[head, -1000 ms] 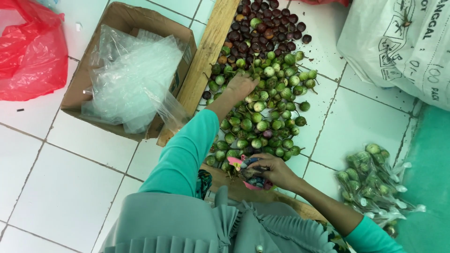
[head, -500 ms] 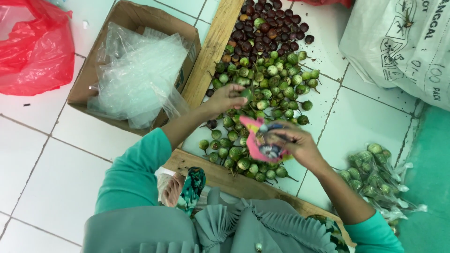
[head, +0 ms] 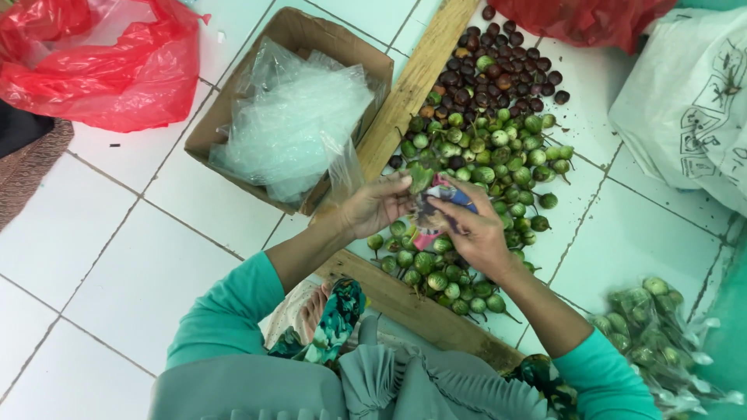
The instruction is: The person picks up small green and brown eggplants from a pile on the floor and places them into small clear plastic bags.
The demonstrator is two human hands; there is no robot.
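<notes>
We see left hand (head: 377, 206) pinching a green fruit (head: 420, 177) | right hand (head: 475, 233) gripping a pink tool (head: 445, 204) | fruit pile (head: 482, 163) at 1 o'clock | bag box (head: 292, 117) at 11 o'clock.

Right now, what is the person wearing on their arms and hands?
Both arms have teal long sleeves pushed up toward the elbows: the left sleeve and the right sleeve. The left hand and right hand are bare, with no gloves. I cannot make out any rings or bracelets.
</notes>
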